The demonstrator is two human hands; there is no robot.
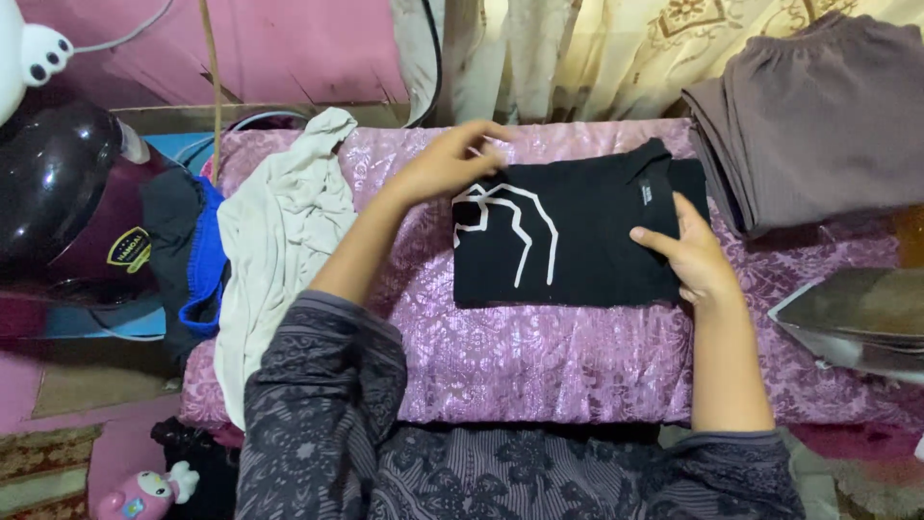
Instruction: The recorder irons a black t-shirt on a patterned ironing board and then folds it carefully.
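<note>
- Black folded garment: lies flat on the pink patterned cloth, near its far edge; white angular lines mark its left part, and a small label sits near the collar.
- Left hand: rests palm down on the garment's upper left corner, fingers extended and held loosely together, clamped on nothing.
- Right hand: lies on the garment's right edge, fingers together and pressed flat; whether the thumb hooks under the fabric cannot be told.
- Cream garment: lies crumpled on the cloth's left end, apart from the left hand.
- Brown folded garments: stacked at upper right, just beside the black garment.
- Iron: rests at the right edge, soleplate partly showing.
- Dark helmet: sits at far left.
</note>
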